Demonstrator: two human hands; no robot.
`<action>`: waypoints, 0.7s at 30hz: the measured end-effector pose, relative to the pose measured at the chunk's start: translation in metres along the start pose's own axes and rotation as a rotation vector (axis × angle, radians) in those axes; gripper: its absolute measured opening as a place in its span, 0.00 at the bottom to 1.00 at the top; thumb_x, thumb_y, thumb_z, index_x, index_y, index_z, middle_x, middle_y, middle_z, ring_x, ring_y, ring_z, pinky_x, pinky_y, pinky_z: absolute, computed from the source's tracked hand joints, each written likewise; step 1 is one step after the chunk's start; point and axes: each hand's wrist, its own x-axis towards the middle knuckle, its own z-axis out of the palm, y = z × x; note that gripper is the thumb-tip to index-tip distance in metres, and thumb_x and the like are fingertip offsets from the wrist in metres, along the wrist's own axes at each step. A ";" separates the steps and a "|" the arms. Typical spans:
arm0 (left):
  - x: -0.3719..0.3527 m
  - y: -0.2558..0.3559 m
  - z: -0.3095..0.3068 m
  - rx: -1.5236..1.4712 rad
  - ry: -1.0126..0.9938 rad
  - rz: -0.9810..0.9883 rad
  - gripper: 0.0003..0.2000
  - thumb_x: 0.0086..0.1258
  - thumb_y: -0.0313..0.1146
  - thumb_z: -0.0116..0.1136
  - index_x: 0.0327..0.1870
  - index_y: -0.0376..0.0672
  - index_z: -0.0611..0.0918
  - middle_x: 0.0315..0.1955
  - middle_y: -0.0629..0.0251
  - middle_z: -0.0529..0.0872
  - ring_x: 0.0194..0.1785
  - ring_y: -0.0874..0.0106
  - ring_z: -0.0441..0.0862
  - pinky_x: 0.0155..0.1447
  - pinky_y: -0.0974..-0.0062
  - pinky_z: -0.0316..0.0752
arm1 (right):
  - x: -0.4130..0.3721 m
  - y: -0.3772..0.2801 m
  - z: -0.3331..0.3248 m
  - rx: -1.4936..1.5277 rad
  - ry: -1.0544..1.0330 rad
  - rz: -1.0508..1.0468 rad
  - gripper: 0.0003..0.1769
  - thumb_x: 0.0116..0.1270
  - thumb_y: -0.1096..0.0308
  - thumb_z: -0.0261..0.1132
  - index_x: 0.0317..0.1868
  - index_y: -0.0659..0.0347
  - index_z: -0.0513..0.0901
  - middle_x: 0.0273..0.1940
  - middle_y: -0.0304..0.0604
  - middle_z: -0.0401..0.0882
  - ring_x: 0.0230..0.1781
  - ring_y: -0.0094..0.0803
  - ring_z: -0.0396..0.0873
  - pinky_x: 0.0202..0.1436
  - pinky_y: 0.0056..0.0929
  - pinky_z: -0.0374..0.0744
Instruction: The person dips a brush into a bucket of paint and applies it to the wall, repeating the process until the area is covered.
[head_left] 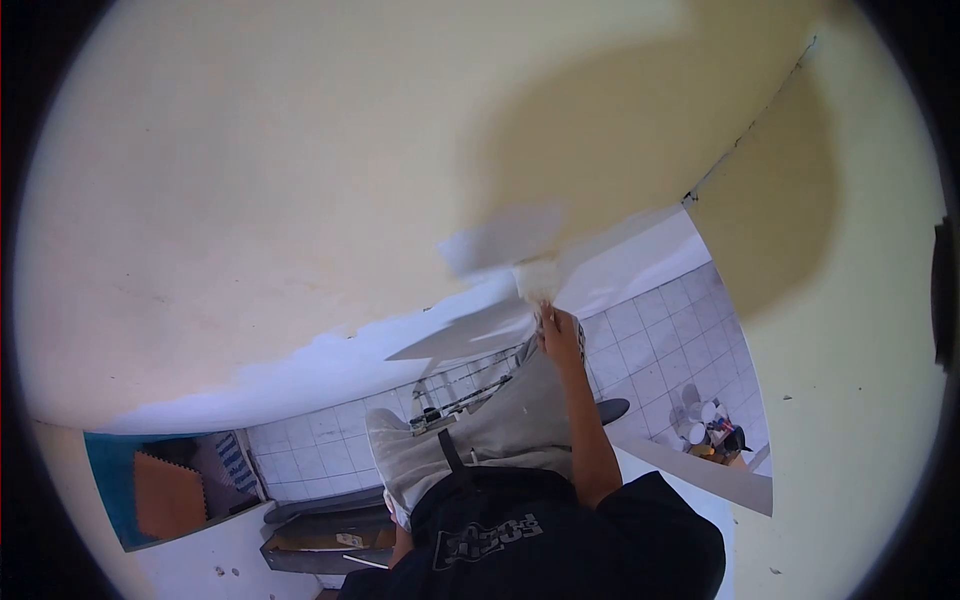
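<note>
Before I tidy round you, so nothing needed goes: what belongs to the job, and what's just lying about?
Job: right hand, holding pale brush; wall; likely metal frame.
Lying about, apparently: orange mat; dark box; small floor items, role unclear.

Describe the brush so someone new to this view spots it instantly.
Start at the big yellow wall and go down to the white paint along its lower edge. The person's right hand is there, with the brush sticking up from its fingers. It is wide and cream-coloured, yellower than the white paint beside it.
</note>
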 end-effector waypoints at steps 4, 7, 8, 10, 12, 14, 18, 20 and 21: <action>-0.002 0.002 0.000 0.011 0.025 0.018 0.21 0.69 0.55 0.56 0.33 0.43 0.77 0.18 0.66 0.72 0.22 0.73 0.73 0.27 0.74 0.68 | -0.041 -0.033 -0.007 0.031 -0.051 -0.003 0.22 0.75 0.47 0.53 0.28 0.54 0.70 0.17 0.26 0.59 0.13 0.14 0.57 0.14 0.17 0.57; -0.006 0.004 -0.006 0.032 0.040 0.040 0.21 0.69 0.56 0.56 0.32 0.43 0.77 0.17 0.66 0.72 0.22 0.73 0.72 0.26 0.74 0.68 | -0.042 -0.114 0.004 0.079 -0.119 -0.140 0.21 0.76 0.50 0.52 0.29 0.56 0.70 0.17 0.26 0.59 0.13 0.14 0.57 0.15 0.17 0.58; -0.005 0.005 -0.007 0.032 0.046 0.047 0.21 0.68 0.56 0.56 0.32 0.43 0.76 0.17 0.66 0.72 0.22 0.73 0.72 0.26 0.74 0.68 | -0.038 -0.138 0.010 0.099 -0.142 -0.163 0.20 0.77 0.53 0.51 0.29 0.57 0.70 0.17 0.27 0.60 0.14 0.13 0.58 0.15 0.17 0.58; -0.006 0.008 -0.008 0.023 0.051 0.066 0.22 0.68 0.56 0.56 0.32 0.43 0.76 0.17 0.66 0.72 0.22 0.73 0.72 0.26 0.74 0.68 | -0.028 -0.136 0.016 0.150 -0.157 -0.197 0.20 0.77 0.55 0.50 0.29 0.58 0.70 0.16 0.27 0.61 0.14 0.13 0.59 0.16 0.16 0.59; -0.009 0.009 -0.008 0.019 0.080 0.077 0.22 0.68 0.57 0.56 0.31 0.43 0.76 0.17 0.66 0.71 0.21 0.73 0.72 0.26 0.74 0.68 | -0.002 -0.081 0.021 0.203 -0.137 -0.209 0.20 0.77 0.54 0.50 0.29 0.59 0.71 0.16 0.27 0.61 0.14 0.12 0.59 0.16 0.16 0.58; -0.009 0.007 -0.010 0.014 0.103 0.080 0.23 0.68 0.57 0.56 0.31 0.43 0.76 0.17 0.66 0.71 0.21 0.73 0.72 0.26 0.74 0.67 | 0.008 -0.043 0.017 0.161 -0.144 -0.113 0.20 0.77 0.54 0.51 0.29 0.59 0.72 0.16 0.28 0.62 0.14 0.13 0.60 0.16 0.16 0.59; -0.013 0.007 -0.018 -0.001 0.163 0.118 0.24 0.67 0.58 0.56 0.30 0.42 0.75 0.16 0.66 0.71 0.21 0.72 0.71 0.26 0.75 0.67 | 0.007 0.029 0.006 -0.092 -0.013 -0.035 0.22 0.76 0.53 0.52 0.29 0.61 0.74 0.16 0.30 0.65 0.15 0.14 0.63 0.17 0.18 0.62; -0.018 0.009 -0.019 -0.040 0.197 0.150 0.24 0.67 0.59 0.56 0.29 0.42 0.75 0.16 0.66 0.71 0.21 0.72 0.71 0.26 0.75 0.67 | -0.016 0.004 -0.001 -0.043 -0.095 -0.005 0.23 0.77 0.52 0.50 0.27 0.58 0.70 0.15 0.28 0.61 0.13 0.15 0.59 0.15 0.19 0.60; -0.021 0.011 -0.020 -0.058 0.220 0.167 0.25 0.67 0.59 0.56 0.29 0.42 0.75 0.16 0.66 0.70 0.21 0.72 0.71 0.26 0.75 0.67 | -0.032 -0.025 -0.002 -0.016 -0.139 0.015 0.23 0.77 0.51 0.50 0.25 0.56 0.68 0.15 0.27 0.59 0.12 0.15 0.57 0.14 0.19 0.59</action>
